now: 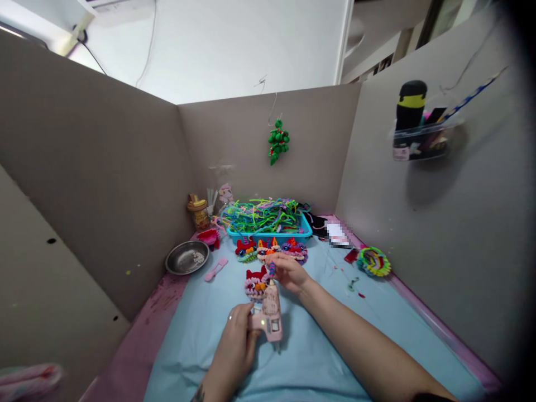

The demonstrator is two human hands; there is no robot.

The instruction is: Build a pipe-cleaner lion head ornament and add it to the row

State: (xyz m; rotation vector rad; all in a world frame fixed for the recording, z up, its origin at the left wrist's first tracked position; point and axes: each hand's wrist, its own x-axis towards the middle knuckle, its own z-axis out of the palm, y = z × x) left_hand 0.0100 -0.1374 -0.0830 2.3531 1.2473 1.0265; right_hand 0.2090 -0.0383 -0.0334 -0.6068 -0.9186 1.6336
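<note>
My left hand (239,335) is wrapped round the handle of a pink hot glue gun (272,312), its nozzle pointing away from me. Just past the nozzle, my right hand (288,272) pinches a small twisted blue and purple piece (272,270). Nozzle and piece are very close; whether they touch I cannot tell. Left of the piece lies a fuzzy pink craft face (255,286) with red ears and an orange nose. Behind my right fingers sit more such faces: a red and green one (246,250), an orange and white one (264,249) and a purple one (298,250).
A blue basket (272,238) heaped with coloured fuzzy stems stands at the back. To the left are a metal bowl (178,262) with small white bits and a pink clip-like tool (216,269). A yellow-green ring bundle (374,262) lies right, below a wall-mounted holder (419,139).
</note>
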